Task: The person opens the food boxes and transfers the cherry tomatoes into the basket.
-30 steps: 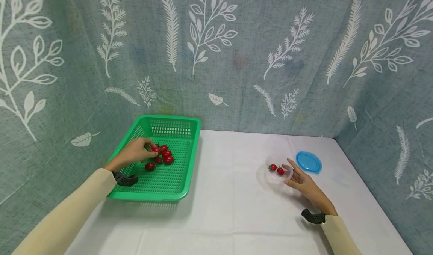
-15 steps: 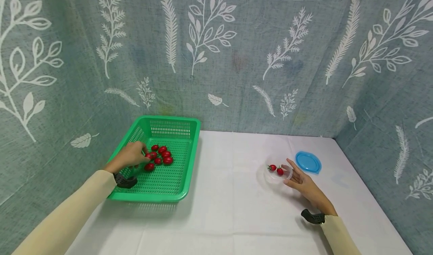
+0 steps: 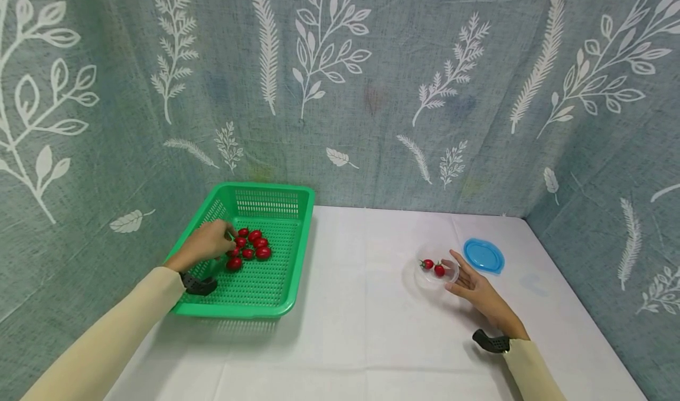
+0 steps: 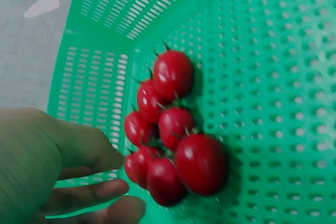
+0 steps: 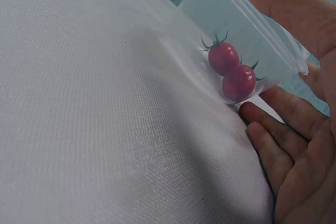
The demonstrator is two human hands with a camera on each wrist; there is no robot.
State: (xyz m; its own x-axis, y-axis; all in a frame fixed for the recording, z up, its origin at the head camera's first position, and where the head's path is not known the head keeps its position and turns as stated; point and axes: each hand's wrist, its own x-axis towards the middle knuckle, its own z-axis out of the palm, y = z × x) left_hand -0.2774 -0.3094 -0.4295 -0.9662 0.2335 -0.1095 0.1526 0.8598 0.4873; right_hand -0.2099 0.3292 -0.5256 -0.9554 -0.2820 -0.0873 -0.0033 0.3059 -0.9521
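Note:
A cluster of several red cherry tomatoes [image 3: 251, 246] [image 4: 170, 140] lies in a green plastic basket [image 3: 276, 297] [image 4: 273, 77] at the left. My left hand [image 3: 227, 244] [image 4: 118, 184] reaches into the basket, its fingertips right at the near-left edge of the cluster, with no tomato between thumb and fingers. At the right stands a small clear bowl [image 3: 425, 278] [image 5: 231, 19] with two tomatoes [image 3: 434, 267] [image 5: 231, 69] in it. My right hand [image 3: 467, 280] [image 5: 294, 129] lies open on the table against the bowl's side, thumb at its rim.
A blue round lid [image 3: 483, 254] lies on the white tablecloth [image 3: 361, 306] just behind the right hand. Grey-green leaf-patterned cloth walls close in the back and both sides. The basket's walls stand round the left hand.
My left hand has drawn back a little to the near-left of the tomato cluster, uncovering more tomatoes. The right hand and bowl have stayed put.

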